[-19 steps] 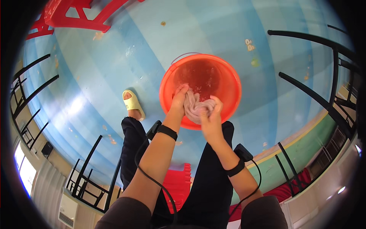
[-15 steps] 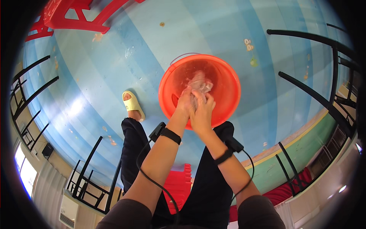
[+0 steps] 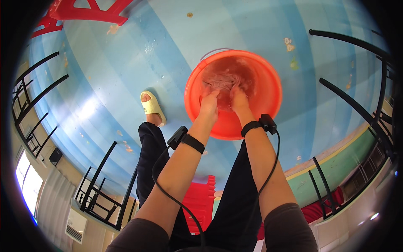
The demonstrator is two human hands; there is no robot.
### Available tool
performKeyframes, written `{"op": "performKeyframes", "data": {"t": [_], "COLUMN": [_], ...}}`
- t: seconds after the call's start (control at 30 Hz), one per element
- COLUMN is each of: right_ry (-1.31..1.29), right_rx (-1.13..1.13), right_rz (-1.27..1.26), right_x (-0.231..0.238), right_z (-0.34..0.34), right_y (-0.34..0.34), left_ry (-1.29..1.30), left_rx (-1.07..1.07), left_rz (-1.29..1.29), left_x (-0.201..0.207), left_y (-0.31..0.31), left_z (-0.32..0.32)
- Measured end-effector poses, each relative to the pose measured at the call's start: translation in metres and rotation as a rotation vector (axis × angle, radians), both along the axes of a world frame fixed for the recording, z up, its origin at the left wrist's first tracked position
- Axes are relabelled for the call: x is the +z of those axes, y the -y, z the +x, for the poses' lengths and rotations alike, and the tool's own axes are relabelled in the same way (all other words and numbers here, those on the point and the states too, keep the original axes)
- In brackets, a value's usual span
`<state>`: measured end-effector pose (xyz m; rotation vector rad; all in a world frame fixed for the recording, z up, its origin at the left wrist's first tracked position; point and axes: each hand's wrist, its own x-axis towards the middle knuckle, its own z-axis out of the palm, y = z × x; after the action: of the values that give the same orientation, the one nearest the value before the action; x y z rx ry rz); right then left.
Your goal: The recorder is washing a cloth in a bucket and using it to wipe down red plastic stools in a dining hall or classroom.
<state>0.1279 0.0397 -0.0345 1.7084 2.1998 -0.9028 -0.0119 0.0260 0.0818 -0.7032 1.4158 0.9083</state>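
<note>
In the head view, the grey-pink cloth [image 3: 226, 80] now lies loosely spread in the murky water [image 3: 231, 64] of the orange-red bucket [image 3: 267, 103], where half a second ago it was bunched between two hands held together. The left hand [image 3: 209, 102] and the right hand [image 3: 239, 100] have parted and sit side by side at the cloth's near edge, a narrow gap of water between them; their fingertips are partly hidden, so I cannot tell how firmly either grips. The handling thus looks to be at a stage of wetting the cloth in the water rather than squeezing it. Just beyond the hands, the bucket's thin purple handle [image 3: 214, 51] rests back at the far rim. The bucket stands on a floor [image 3: 168, 54] striped in pale and darker blue, with wet-looking spots left of the hands and small printed figures to their right. Left of the hands is a yellow slipper [image 3: 154, 107] on the person's foot; nearer the body, a red plastic seat [image 3: 199, 201] shows between dark trouser legs. Well beyond to the left stands red plastic furniture [image 3: 90, 14], and black metal legs [image 3: 357, 40] rise far to the right.
</note>
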Motion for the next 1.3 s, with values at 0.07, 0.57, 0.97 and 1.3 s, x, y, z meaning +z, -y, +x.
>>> {"op": "performKeyframes", "data": {"t": [0.07,0.57,0.97,1.3], "right_ry": [-0.183,-1.021,-1.08,-0.636], "right_rx": [-0.125,-0.951,-1.214,-0.729], "right_rz": [-0.27,-0.52,-1.104,-0.71], "right_x": [0.01,0.175,0.142,0.14], "right_z": [0.008,0.02,-0.016,-0.048], "right_y": [-0.001,-0.03,-0.034,-0.04], "left_ry": [0.018,0.286,0.623,-0.415], "left_rx": [-0.031,-0.064,0.407,-0.762], "left_rz": [0.036,0.289,0.418,0.611], "left_x": [0.007,0.096,0.093,0.061], "left_y": [-0.002,0.009,0.035,0.039], "left_z": [0.0,-0.015,-0.005,0.013]}}
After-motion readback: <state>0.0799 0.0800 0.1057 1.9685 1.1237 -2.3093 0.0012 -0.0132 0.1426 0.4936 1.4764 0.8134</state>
